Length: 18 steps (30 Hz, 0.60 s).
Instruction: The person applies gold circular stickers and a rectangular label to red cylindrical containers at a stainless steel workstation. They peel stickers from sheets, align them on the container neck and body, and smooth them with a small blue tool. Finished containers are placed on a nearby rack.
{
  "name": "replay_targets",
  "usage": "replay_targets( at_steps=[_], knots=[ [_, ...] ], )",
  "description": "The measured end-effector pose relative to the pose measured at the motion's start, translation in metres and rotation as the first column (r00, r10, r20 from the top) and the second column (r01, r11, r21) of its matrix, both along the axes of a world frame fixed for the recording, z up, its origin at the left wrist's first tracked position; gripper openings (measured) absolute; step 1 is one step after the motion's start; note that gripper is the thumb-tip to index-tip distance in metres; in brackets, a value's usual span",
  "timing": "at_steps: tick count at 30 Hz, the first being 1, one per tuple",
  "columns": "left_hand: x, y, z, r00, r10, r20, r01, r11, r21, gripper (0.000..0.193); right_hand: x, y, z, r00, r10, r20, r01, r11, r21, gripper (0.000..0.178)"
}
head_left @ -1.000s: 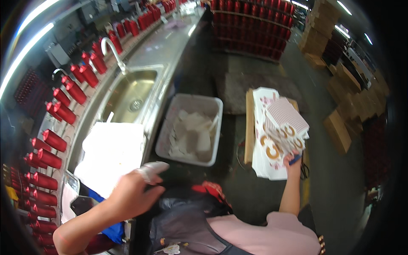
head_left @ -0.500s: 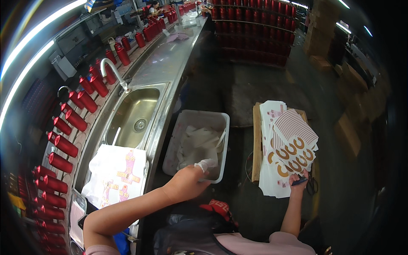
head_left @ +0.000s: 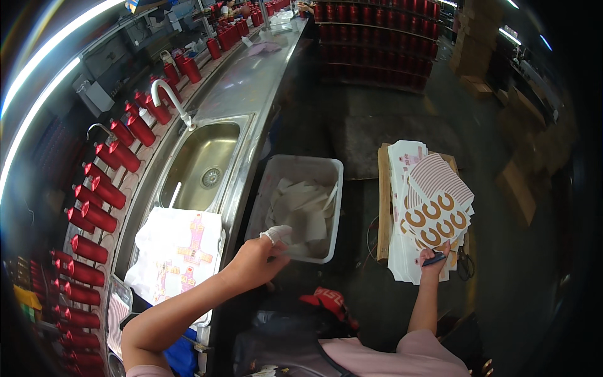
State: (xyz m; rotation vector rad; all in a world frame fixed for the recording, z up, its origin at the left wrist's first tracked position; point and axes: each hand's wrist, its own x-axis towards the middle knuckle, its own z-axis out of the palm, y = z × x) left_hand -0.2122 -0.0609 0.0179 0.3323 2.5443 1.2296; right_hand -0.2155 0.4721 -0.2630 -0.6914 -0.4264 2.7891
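Observation:
My left hand (head_left: 254,261) is above the near edge of a grey plastic bin (head_left: 339,207) of crumpled white paper (head_left: 301,207). A white wrap covers one finger; the fingers are loosely bent and a little apart, with nothing visible in them. At the near edge of a stack of printed white sheets (head_left: 397,251), my right hand (head_left: 432,262) is closed on a small dark blue scraper (head_left: 433,258). Sheets with brown C-shaped prints (head_left: 434,217) and pink-striped ones (head_left: 440,179) top the stack. Black-handled scissors (head_left: 465,267) lie beside it.
On my left is a steel counter (head_left: 248,81) with a sink (head_left: 204,157), a white tap (head_left: 166,94) and white decal sheets (head_left: 179,251). Red bottles (head_left: 91,248) stand in rows along a conveyor beyond it. Racks of red bottles (head_left: 377,47) stand at the back.
My left hand has drawn back to the left from the bin, toward the counter. My right hand stays at the stack with the scraper, and the view has shifted slightly.

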Motion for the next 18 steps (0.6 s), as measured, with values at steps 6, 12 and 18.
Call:
replay_targets(
  at_steps=[6, 12, 18],
  knots=[
    [0.014, 0.000, 0.019, 0.996, 0.048, 0.072, -0.044, 0.997, -0.063, 0.059, -0.021, -0.009, -0.019, 0.934, -0.283, 0.220, 0.241, 0.950, 0.199, 0.035],
    [0.014, 0.009, 0.028, 0.997, 0.066, 0.038, -0.063, 0.996, -0.070, 0.059, -0.056, -0.018, -0.046, 0.814, -0.428, 0.394, 0.310, 0.892, 0.328, 0.011],
    [0.019, 0.003, 0.035, 0.992, 0.104, 0.064, -0.101, 0.994, -0.050, 0.057, -0.068, -0.001, -0.069, 0.837, -0.394, 0.380, 0.365, 0.919, 0.147, 0.017]
  ],
)
